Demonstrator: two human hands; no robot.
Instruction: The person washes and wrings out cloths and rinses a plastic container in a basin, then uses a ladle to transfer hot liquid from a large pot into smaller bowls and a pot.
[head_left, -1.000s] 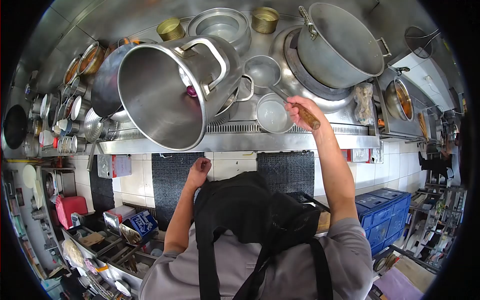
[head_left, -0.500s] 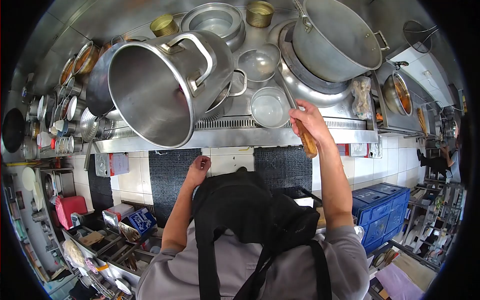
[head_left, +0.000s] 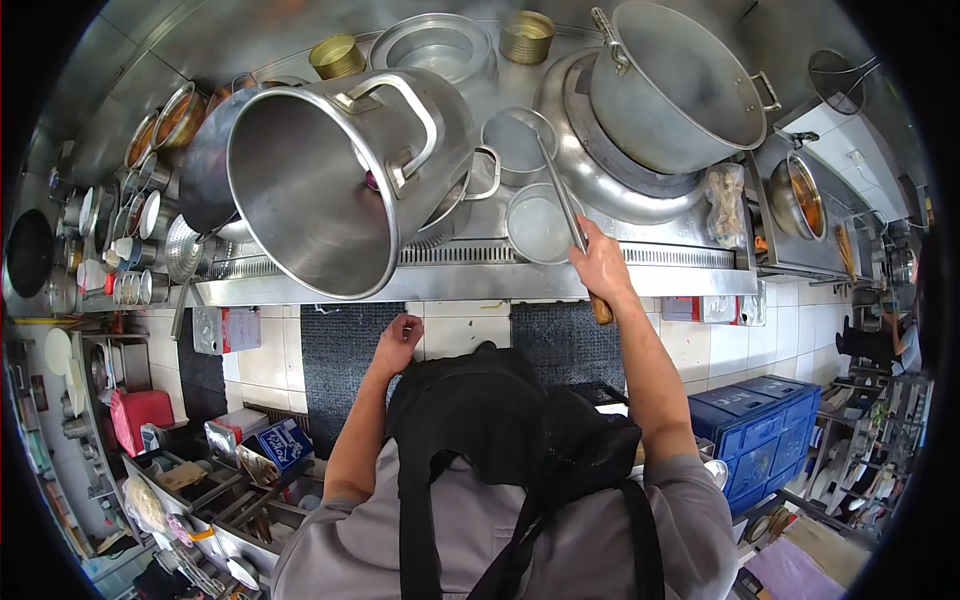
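In my right hand is a long-handled ladle, gripped round its wooden handle. Its metal shaft slants up and left to a round metal container, where the bowl of the ladle is hard to make out. Just left of my right hand, near the counter edge, stands a second round container of clear liquid. My left hand hangs in front of the counter with its fingers curled and nothing visible in them. A large stockpot, tipped on its side with its mouth towards me, lies above it.
A big two-handled pot sits on the round burner at the right. Tins and a wide pan stand along the back. Behind on the right are blue crates. A person is at the far right.
My right hand has moved slightly left and down, turning the ladle more upright. Its bowl, plainly visible before above the round container, is now hard to see. My left hand has barely moved.
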